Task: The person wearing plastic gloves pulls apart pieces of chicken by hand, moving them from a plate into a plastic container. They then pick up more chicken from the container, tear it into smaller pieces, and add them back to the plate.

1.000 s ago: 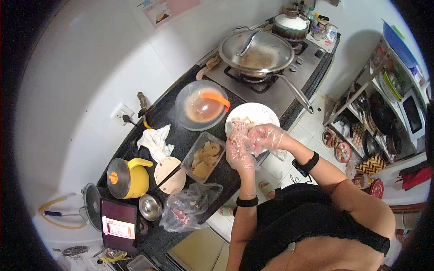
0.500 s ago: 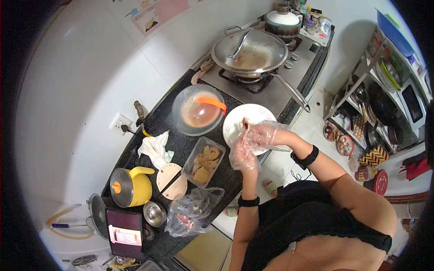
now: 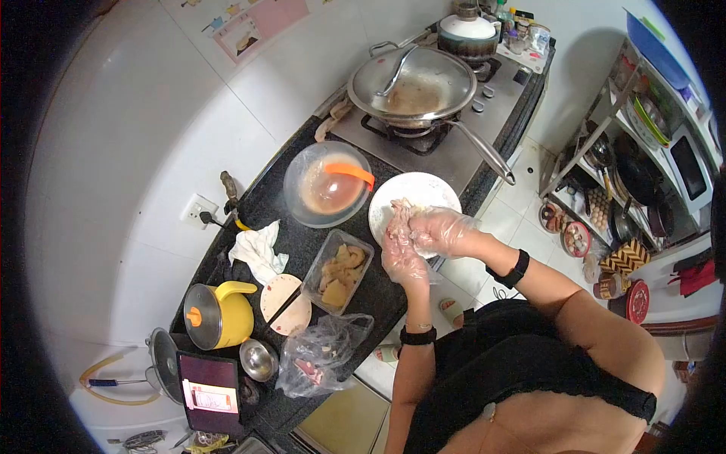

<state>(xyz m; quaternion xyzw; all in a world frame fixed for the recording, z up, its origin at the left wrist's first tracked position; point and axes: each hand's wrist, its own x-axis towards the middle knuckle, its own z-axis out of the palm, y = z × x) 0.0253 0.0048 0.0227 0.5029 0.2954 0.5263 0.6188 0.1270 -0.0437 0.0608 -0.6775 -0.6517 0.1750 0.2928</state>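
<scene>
Both of my hands wear clear plastic gloves and meet over a white plate [image 3: 446, 186] at the counter's front edge. My left hand [image 3: 404, 261] is closed around a pinkish, raw-looking piece of meat [image 3: 400, 209], which sticks up past the fingers. From the right, my right hand [image 3: 445, 231] presses against the same piece with curled fingers. The gloves and fingers hide much of the meat. Left of the plate sits a clear bowl [image 3: 296, 198] of cloudy pinkish liquid, an orange handle [image 3: 351, 172] lying across it. A plastic tub [image 3: 333, 306] of pale yellowish food pieces stands nearby.
A lidded pan [image 3: 414, 87] sits on the stove, its long handle [image 3: 484, 151] pointing toward my side. Along the counter are a white cloth [image 3: 259, 251], a yellow kettle [image 3: 236, 318], chopsticks [image 3: 286, 304] on a round board, a plastic bag [image 3: 321, 356] and a tablet [image 3: 208, 390].
My hands have shifted slightly, and the piece of meat now shows more plainly above my left fingers. The whole view has moved a little; the counter things stay in place.
</scene>
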